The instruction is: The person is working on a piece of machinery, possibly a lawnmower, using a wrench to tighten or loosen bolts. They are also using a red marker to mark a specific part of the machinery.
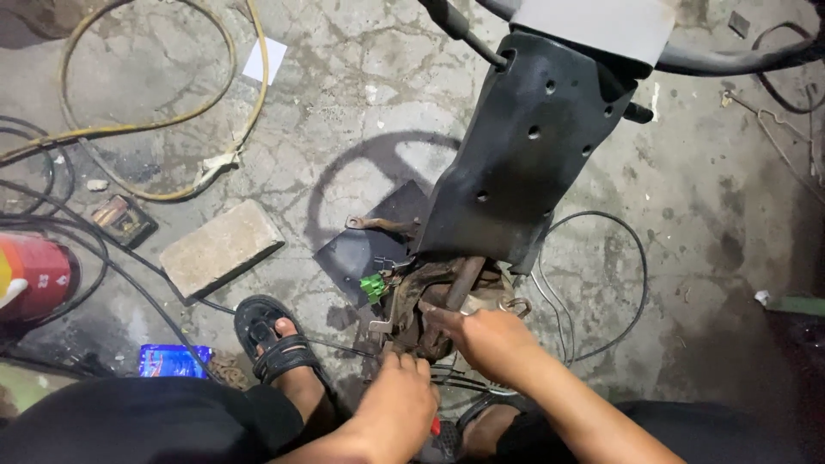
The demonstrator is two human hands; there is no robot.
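Crouching over a cracked grey concrete floor [361, 77], the person works with both bare hands on a rusty brown metal mechanism [430, 301] at the foot of a large black perforated steel bracket [524, 146]. The right hand [490, 337] reaches in from the lower right, its fingers stretched onto the top of the rusty part, touching it rather than wrapped round it. The left hand [397, 404] sits just below the mechanism with its fingers curled; a small bit of red shows beside it, but whether it grips anything cannot be told. The mechanism lies on the floor directly in front of the person, between the 2 sandalled feet, with a small green plastic connector [373, 287] on its left edge and a dark flat square plate [361, 249] under it. A thin black cable [632, 258] loops across the floor on the right. The left foot in a black sandal [273, 339] is planted near a grey rectangular stone block [220, 247]. Further left lie a yellow hose [228, 103] in a wide loop, a red cylinder [34, 275] and a blue packet [174, 360].
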